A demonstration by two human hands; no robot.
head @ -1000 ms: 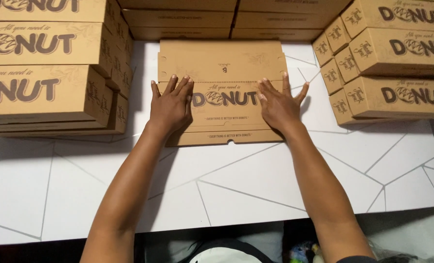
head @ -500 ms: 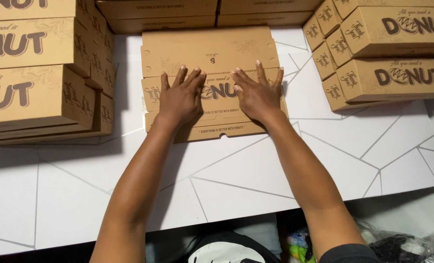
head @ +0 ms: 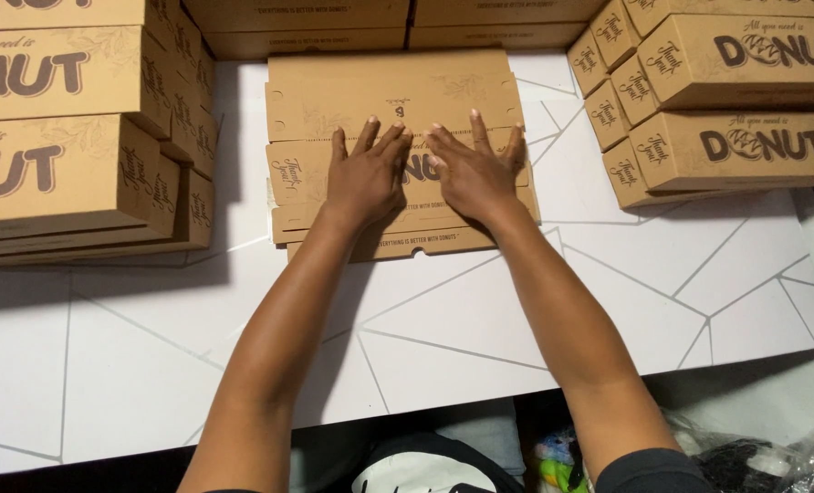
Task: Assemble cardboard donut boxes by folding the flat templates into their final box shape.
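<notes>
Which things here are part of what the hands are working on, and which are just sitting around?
In hand:
- flat cardboard box blank, unfolded on the white table
- left hand and right hand, both pressed flat on it

Lying about:
- stacks of assembled brown boxes, left and right
- boxes along the back

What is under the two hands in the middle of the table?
A flat, unfolded brown cardboard box lies under the left hand and right hand, on the white table. More flat cardboard edges peek out below it. The palms cover the box's middle.
</notes>
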